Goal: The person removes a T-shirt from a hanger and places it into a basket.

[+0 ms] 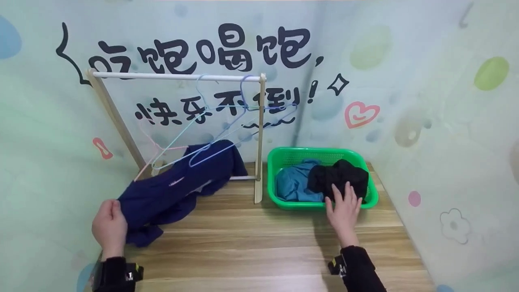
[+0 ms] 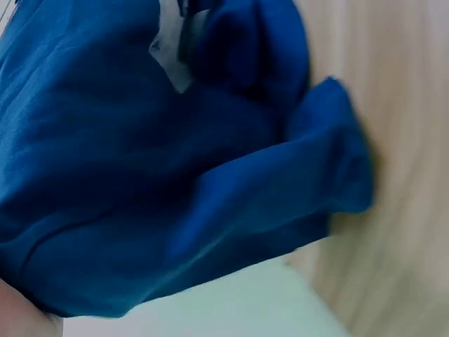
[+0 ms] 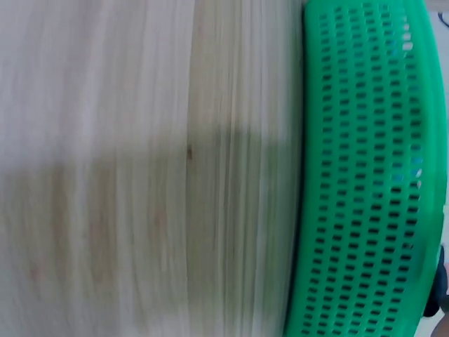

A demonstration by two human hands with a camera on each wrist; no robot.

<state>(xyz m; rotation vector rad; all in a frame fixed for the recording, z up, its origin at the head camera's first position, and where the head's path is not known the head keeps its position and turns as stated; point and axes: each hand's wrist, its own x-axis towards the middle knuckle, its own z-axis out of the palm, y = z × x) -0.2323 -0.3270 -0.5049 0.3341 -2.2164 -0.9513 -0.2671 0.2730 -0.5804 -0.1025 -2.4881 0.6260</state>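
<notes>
My left hand [image 1: 110, 228] grips the near end of a navy garment [image 1: 162, 198], which stretches up and right across the lower part of the rack. In the left wrist view the same cloth fills most of the frame, a pale tag [image 2: 172, 49] showing on it. A pink hanger [image 1: 142, 170] sits at the garment's upper edge, its lower part hidden by the fabric. Over the front rim of a green basket [image 1: 284, 205] reaches my right hand [image 1: 344, 213], fingers spread and fingertips at a black garment [image 1: 340, 174]. Beside that garment lies a teal one [image 1: 298, 182].
A wooden rack with a white rod [image 1: 162, 76] stands at the back left. From it hang a light green hanger [image 1: 182, 136] and a blue-purple hanger [image 1: 227, 142], overlapping the navy garment in the head view. Patterned walls border the wood-grain surface [image 1: 243, 243].
</notes>
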